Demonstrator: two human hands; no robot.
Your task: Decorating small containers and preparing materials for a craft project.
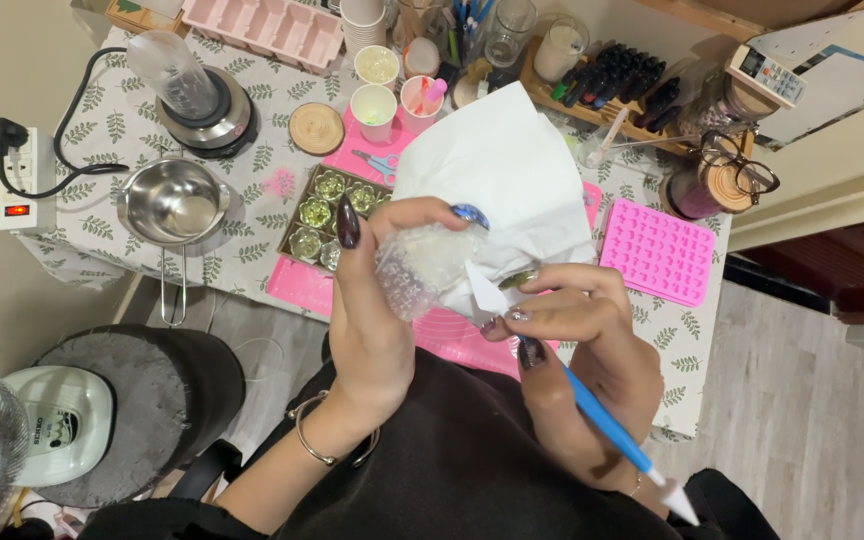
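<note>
Right now the left hand (377, 300) is clamped around a small clear mould (422, 265) with a bubbly, glittery look, thumb and fingers pressed on its sides, held up just above the pink mat (302, 285). Against it, the right hand (577, 330) pinches a fold of white tissue (507, 170) between thumb and fingertips, with a blue-handled tool (607, 425) tucked under the palm, its white tip pointing back toward the body. Looks like a wiping step: tissue meets the mould's edge. I'd judge the next move needs a gentle rub and a firm left grip. Both wrists are bent inward, forearms converging close to the chest. Beyond, a tray of 6 filled cavities (332, 215) sits on the mat, a steel pot (172, 205) further left.
</note>
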